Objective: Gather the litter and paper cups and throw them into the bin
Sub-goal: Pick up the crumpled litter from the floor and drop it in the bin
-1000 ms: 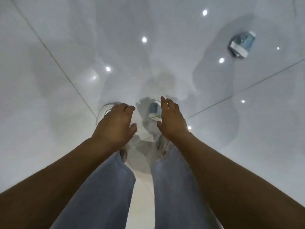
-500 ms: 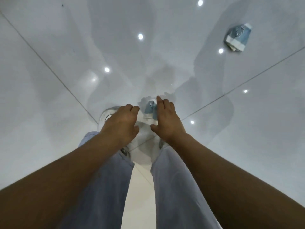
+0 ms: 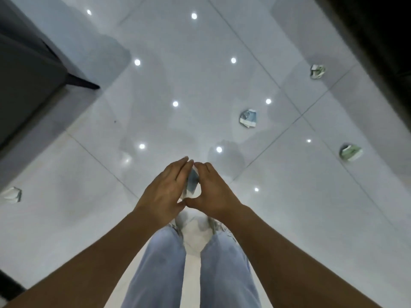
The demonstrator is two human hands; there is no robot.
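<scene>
Gathering step. Left hand point(image 3: 163, 192) and right hand point(image 3: 212, 192) grip one crushed blue paper cup point(image 3: 192, 182) between them above floor point(image 3: 289, 218). Next judged: nearest blue cup point(image 3: 248, 118); bin unseen.

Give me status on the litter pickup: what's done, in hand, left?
Done: nothing confirmable; no bin is in view.
In hand: one crushed blue paper cup sits between the left hand and right hand, lifted off the white tiled floor.
Left: four crushed cups lie on the floor: a blue cup, a green cup, a far green cup, and a pale cup at the left edge.
</scene>
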